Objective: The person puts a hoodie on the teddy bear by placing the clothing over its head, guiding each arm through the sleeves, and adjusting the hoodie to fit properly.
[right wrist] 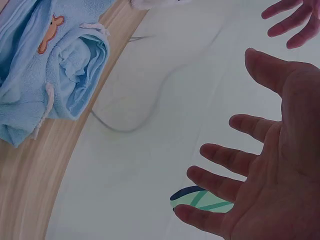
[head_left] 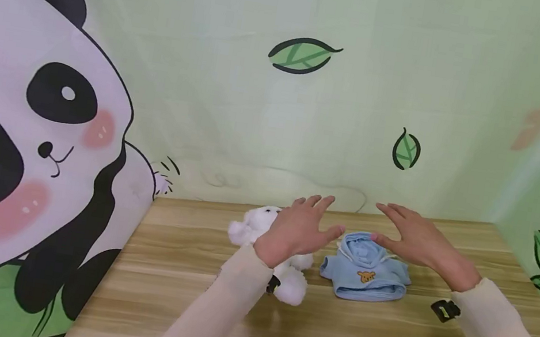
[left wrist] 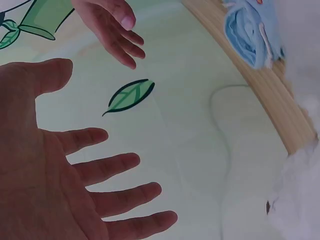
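Note:
Above the table, both hands are raised with fingers spread and straight, holding nothing. My left hand (head_left: 299,228) overlaps a white plush toy (head_left: 293,288) in the head view and hides much of its body. To the right of the toy lies a small light-blue hooded sweatshirt (head_left: 352,283), with a brown bear's-head patch on its front and pale drawstrings at the hood. The right hand (head_left: 417,237) hovers by the sweatshirt's right side, its thumb overlapping the hood in the head view. In the right wrist view the sweatshirt (right wrist: 62,75) shows its hood opening.
A wood-grain table (head_left: 169,281) carries the toy and sweatshirt. Behind it hangs a pale green backdrop (head_left: 197,93) printed with leaves and a large panda (head_left: 18,67) at left. Black wrist straps (head_left: 445,310) sit at both cuffs.

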Demonstrator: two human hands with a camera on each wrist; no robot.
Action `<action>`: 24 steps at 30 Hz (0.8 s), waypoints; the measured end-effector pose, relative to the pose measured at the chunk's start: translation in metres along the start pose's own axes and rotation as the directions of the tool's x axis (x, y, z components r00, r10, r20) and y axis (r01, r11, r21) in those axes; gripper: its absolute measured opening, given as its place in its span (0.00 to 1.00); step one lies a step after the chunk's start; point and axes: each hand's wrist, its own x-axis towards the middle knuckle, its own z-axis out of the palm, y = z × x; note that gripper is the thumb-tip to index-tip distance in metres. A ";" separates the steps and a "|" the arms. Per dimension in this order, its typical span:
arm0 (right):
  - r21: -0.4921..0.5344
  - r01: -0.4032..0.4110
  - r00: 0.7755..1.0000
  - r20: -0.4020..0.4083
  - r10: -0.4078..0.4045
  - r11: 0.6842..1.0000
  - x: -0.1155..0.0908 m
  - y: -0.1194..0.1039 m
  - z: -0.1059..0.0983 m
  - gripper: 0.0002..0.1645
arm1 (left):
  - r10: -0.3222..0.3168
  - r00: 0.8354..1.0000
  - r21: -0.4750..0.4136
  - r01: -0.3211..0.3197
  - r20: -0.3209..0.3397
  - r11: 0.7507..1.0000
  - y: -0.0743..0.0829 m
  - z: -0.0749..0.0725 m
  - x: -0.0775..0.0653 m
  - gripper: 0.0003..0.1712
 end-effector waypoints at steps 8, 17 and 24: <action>0.052 -0.011 1.000 -0.002 0.011 0.999 -0.005 0.009 0.006 0.47 | 0.006 1.000 -0.151 -0.010 -0.028 0.989 0.021 0.013 0.008 0.38; 0.116 -0.037 0.999 0.003 0.037 0.992 -0.009 0.020 0.015 0.43 | -0.038 0.999 -0.184 0.036 -0.007 0.982 0.041 0.038 0.017 0.37; 0.147 -0.049 0.999 0.012 0.048 0.988 -0.009 0.029 0.022 0.43 | -0.121 0.993 -0.184 0.117 -0.012 0.976 0.048 0.059 0.026 0.37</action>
